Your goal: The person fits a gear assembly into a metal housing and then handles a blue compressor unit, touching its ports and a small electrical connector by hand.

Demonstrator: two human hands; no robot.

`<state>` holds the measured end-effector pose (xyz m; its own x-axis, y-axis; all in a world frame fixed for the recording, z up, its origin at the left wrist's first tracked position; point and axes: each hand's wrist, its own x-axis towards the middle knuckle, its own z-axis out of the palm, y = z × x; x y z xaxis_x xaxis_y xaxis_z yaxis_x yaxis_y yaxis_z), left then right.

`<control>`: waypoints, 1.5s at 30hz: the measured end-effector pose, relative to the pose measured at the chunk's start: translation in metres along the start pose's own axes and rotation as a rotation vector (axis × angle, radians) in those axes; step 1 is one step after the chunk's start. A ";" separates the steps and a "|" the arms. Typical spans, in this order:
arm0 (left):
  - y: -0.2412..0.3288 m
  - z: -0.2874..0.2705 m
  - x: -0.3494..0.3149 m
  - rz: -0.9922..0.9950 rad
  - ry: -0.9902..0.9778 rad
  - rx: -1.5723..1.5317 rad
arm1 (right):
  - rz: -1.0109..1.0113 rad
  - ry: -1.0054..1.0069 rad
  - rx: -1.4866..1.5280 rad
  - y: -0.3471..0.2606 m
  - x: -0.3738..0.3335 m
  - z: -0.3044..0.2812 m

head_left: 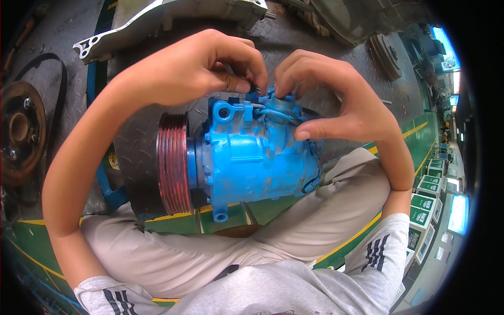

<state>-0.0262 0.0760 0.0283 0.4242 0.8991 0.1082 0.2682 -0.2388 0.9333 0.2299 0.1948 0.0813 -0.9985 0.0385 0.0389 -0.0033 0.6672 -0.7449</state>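
A blue-painted air-conditioning compressor (pixel 247 157) lies on its side in front of me, its red ribbed pulley (pixel 175 163) facing left. At the compressor's far top edge, my left hand (pixel 210 68) pinches a small black connector (pixel 254 90) between thumb and fingers; its exact shape is partly hidden. My right hand (pixel 336 97) curls around the top right of the compressor. Its fingertips press on a raised blue fitting (pixel 283 98), and its thumb rests lower on the near side. A blue wire loop (pixel 275 114) runs across the housing between both hands.
Beneath the compressor is a dark tread-plate surface (pixel 137 131). A cast metal housing (pixel 173 16) lies beyond my hands. To the left are a rusty pulley (pixel 21 126) and a black belt (pixel 64 79); a round disc (pixel 386 56) sits at far right. My crossed legs (pixel 173 252) are close in front.
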 end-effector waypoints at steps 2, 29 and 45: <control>0.004 -0.006 0.002 -0.009 -0.025 0.022 | -0.011 -0.009 -0.026 0.000 0.000 -0.001; -0.005 -0.003 -0.002 -0.106 -0.052 -0.030 | 0.272 0.095 0.208 0.012 0.000 0.012; 0.004 0.012 -0.008 -0.158 0.068 -0.150 | 0.224 0.060 0.119 0.006 -0.003 0.006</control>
<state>-0.0175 0.0637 0.0273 0.3262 0.9450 -0.0254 0.1931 -0.0403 0.9803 0.2323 0.1942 0.0729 -0.9700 0.2218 -0.0997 0.2080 0.5446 -0.8125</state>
